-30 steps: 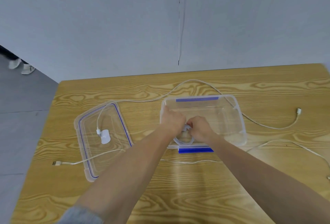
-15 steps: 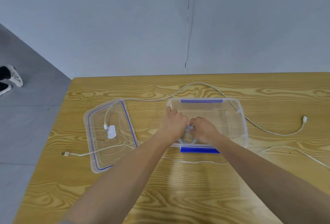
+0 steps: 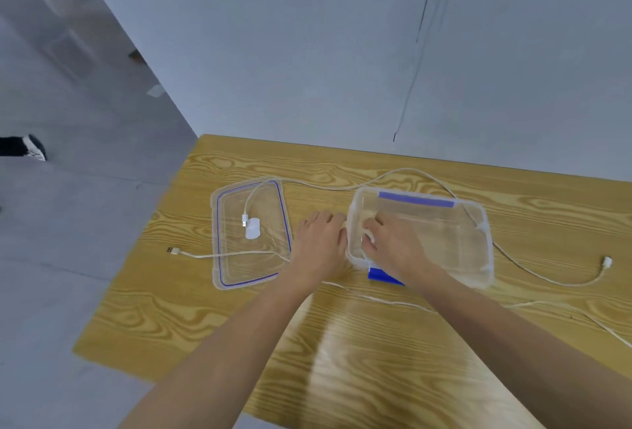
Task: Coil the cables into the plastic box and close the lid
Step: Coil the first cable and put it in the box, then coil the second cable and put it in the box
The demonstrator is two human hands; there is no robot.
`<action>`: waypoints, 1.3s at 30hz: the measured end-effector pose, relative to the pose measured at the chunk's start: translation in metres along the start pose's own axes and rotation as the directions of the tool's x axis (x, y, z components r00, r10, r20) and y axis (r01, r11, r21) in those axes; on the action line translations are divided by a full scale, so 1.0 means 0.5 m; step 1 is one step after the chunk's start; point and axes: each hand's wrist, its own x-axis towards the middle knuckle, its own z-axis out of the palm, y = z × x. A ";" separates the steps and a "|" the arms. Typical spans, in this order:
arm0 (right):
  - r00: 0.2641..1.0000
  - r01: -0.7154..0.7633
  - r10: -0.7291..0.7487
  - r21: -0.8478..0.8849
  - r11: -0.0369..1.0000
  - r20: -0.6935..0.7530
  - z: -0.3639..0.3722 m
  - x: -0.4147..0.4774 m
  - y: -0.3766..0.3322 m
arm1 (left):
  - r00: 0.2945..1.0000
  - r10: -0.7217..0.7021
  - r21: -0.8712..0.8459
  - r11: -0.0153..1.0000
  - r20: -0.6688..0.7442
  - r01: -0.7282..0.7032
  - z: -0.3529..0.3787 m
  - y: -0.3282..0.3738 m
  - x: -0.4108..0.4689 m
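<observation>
The clear plastic box (image 3: 485,223) with blue latches stands open on the wooden table. My right hand (image 3: 393,247) is inside its left end, fingers closed on a small white cable coil (image 3: 368,235). My left hand (image 3: 319,240) lies palm down on the table just outside the box's left wall, holding nothing. The clear lid (image 3: 216,223) with a blue seal lies flat to the left. A white cable (image 3: 410,172) runs from the lid behind the box to a plug (image 3: 607,261) at the right. Another cable (image 3: 198,255) with a USB plug crosses the lid and passes under my arms.
A white round tag (image 3: 253,232) lies on the lid beside a cable plug. The table's left edge (image 3: 136,257) drops to a grey floor. A grey wall stands right behind the table. A shoe (image 3: 30,150) shows on the floor at far left.
My left hand has come out of the box and moved left onto the table. My right hand stays on the coil in the box. The view has swung left.
</observation>
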 end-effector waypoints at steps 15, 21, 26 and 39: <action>0.992 0.120 -0.122 -0.048 0.992 -0.040 0.022 0.112 -0.139 | 0.974 -0.223 -0.017 0.975 -0.025 0.223 -0.083 -0.191 -0.047; 0.997 0.082 -0.081 -0.111 0.990 0.014 0.045 0.231 -0.138 | 0.967 -0.254 -0.009 0.967 0.014 0.254 -0.084 -0.293 0.049; 0.994 0.045 -0.025 -0.193 0.980 0.104 0.091 0.306 -0.126 | 0.965 -0.260 0.092 0.962 0.024 0.257 -0.049 -0.361 0.118; 0.946 -0.002 0.105 -0.317 0.948 0.306 0.228 0.394 -0.070 | 0.896 -0.425 0.151 0.901 0.126 0.406 0.059 -0.397 0.180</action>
